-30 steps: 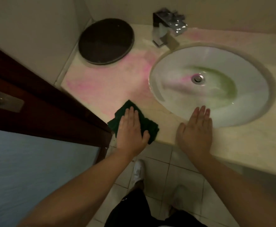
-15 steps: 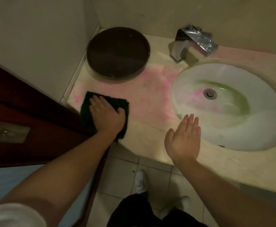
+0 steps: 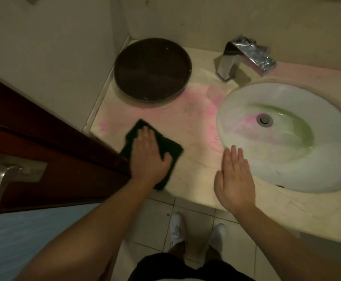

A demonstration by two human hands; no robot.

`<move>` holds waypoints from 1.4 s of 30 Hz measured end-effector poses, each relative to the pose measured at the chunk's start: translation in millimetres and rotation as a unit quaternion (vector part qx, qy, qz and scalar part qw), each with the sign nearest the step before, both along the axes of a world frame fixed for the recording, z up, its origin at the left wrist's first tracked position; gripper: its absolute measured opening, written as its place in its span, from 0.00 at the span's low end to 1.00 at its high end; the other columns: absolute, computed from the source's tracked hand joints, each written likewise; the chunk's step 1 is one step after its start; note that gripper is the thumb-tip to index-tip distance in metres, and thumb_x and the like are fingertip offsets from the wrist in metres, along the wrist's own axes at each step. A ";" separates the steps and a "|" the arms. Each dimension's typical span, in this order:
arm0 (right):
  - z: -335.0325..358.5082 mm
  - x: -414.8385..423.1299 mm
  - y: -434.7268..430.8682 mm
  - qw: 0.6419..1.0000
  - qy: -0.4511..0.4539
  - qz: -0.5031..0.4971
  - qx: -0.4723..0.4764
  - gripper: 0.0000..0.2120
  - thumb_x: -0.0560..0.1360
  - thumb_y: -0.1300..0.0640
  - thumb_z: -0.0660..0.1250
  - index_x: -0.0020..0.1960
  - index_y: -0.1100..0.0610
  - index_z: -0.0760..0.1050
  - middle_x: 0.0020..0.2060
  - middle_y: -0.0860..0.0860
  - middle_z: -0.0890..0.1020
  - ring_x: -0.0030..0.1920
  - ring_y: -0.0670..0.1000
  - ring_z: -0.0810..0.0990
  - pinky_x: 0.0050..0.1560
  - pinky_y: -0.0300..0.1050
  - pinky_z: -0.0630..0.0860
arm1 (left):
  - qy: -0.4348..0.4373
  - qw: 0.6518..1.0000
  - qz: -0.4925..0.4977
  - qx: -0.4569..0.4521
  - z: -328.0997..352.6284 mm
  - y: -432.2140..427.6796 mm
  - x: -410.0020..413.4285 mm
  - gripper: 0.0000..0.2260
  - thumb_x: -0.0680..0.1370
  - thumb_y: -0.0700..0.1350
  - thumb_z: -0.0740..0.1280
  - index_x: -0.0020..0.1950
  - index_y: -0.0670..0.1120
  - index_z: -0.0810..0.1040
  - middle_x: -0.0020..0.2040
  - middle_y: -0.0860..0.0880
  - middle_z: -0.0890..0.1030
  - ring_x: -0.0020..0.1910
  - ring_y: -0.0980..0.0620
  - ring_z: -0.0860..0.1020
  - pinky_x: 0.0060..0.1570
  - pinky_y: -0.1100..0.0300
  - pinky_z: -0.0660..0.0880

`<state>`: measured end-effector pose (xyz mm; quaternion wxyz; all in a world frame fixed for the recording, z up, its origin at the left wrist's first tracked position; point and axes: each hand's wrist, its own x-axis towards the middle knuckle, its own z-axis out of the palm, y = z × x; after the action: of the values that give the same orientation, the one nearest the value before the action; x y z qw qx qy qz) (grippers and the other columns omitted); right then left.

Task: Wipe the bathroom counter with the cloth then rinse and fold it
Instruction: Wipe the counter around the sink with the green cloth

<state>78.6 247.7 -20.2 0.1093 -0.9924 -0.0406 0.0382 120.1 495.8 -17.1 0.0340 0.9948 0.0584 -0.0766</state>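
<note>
A dark door stands at the left. Just right of it, the green cloth lies flat on the counter near the front edge. It is turned like a diamond, one corner pointing far toward the round tray; its longer diagonal seems to run near to far. Half a second ago it sat against the counter's left edge; it has since slid right, to sit in front of the tray. The left hand presses it palm down, fingers straight, thumb spread. The right hand is flat, holds nothing, fingertips at the sink rim as before; contact unclear.
</note>
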 end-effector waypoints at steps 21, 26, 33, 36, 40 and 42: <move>9.2 56.4 86.1 0.989 0.027 0.142 0.008 0.31 0.79 0.48 0.49 0.79 0.59 0.50 0.79 0.55 0.54 0.79 0.53 0.49 0.78 0.51 0.50 | 0.001 0.982 0.183 -0.036 8.2 94.2 72.5 0.39 0.77 0.58 0.53 0.79 0.37 0.42 0.80 0.38 0.45 0.79 0.43 0.44 0.77 0.49 0.43; 11.2 57.5 86.8 0.990 0.044 0.136 0.008 0.31 0.80 0.46 0.47 0.79 0.58 0.48 0.79 0.53 0.51 0.79 0.52 0.46 0.78 0.51 0.50 | -0.002 0.989 0.145 -0.033 9.8 99.8 97.4 0.39 0.76 0.57 0.54 0.79 0.37 0.43 0.80 0.39 0.47 0.79 0.43 0.46 0.77 0.50 0.44; 11.3 57.6 86.2 0.990 0.046 0.135 0.014 0.31 0.80 0.47 0.49 0.79 0.58 0.49 0.79 0.53 0.52 0.79 0.52 0.46 0.78 0.50 0.47 | 0.003 0.999 0.037 -0.019 10.2 114.3 112.0 0.38 0.75 0.57 0.53 0.79 0.38 0.46 0.80 0.39 0.48 0.79 0.43 0.46 0.77 0.50 0.44; 10.8 57.4 86.7 0.990 0.045 0.135 0.013 0.31 0.80 0.48 0.50 0.79 0.58 0.49 0.79 0.53 0.51 0.79 0.51 0.45 0.78 0.49 0.47 | 0.002 1.000 0.001 -0.014 10.5 116.8 113.1 0.37 0.75 0.56 0.53 0.79 0.39 0.47 0.80 0.39 0.48 0.79 0.43 0.47 0.76 0.50 0.43; 12.4 57.1 87.3 0.990 0.041 0.134 0.016 0.31 0.80 0.48 0.50 0.79 0.58 0.49 0.79 0.53 0.52 0.79 0.51 0.46 0.78 0.48 0.46 | -0.007 0.999 -0.039 -0.018 11.1 110.8 108.4 0.37 0.74 0.55 0.55 0.79 0.39 0.50 0.80 0.40 0.51 0.79 0.44 0.48 0.75 0.51 0.43; 12.8 57.1 87.1 0.990 0.039 0.136 0.018 0.31 0.80 0.48 0.50 0.79 0.58 0.49 0.79 0.53 0.52 0.79 0.51 0.46 0.78 0.48 0.45 | -0.011 0.998 -0.054 -0.024 10.9 103.7 103.9 0.37 0.74 0.55 0.55 0.79 0.40 0.50 0.80 0.41 0.51 0.79 0.44 0.48 0.75 0.51 0.43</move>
<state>135.8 334.8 -7.4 0.1222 -0.9733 -0.1715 0.0910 224.0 599.5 -6.2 0.0545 0.9961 0.0024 -0.0688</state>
